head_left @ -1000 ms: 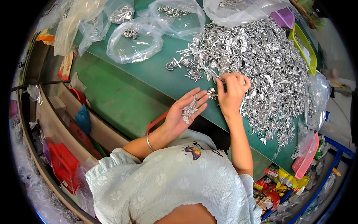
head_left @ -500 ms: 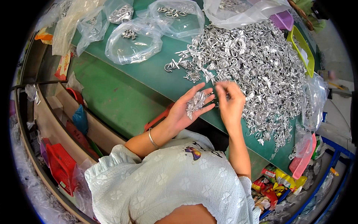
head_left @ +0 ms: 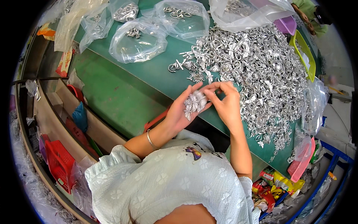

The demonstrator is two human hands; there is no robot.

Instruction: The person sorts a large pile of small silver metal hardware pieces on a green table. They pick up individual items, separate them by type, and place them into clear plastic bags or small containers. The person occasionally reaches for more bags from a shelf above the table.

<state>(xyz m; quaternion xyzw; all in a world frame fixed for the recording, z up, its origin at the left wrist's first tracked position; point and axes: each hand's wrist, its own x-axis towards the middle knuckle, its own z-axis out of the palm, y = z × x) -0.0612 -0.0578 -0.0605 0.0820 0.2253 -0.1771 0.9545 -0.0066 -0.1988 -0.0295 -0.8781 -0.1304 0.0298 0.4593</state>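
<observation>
My left hand (head_left: 178, 114) is palm up, its fingers partly curled, holding a small cluster of silver metal butterfly pieces (head_left: 192, 106) on the palm and fingers. Over its fingertips, my right hand (head_left: 226, 101) has thumb and forefinger pinched at a silver piece, which is smeared by motion against the cluster. Just beyond both hands spreads a large heap of silver metal pieces (head_left: 257, 71), with rings, curls, flowers and butterfly shapes among them. A few loose pieces (head_left: 175, 66) lie at the heap's left edge on the green table (head_left: 149, 74).
Clear plastic bags (head_left: 138, 44) with silver pieces stand along the far left. A yellow-green basket (head_left: 304, 56) and a purple one (head_left: 286, 25) border the heap; a pink basket (head_left: 302, 160) is near right. A red basket (head_left: 61, 164) sits lower left. Another person's hand (head_left: 305, 18) shows far right.
My right hand has moved left from the heap's edge to the fingers of my left hand. The view has shifted slightly; my left hand keeps its pieces.
</observation>
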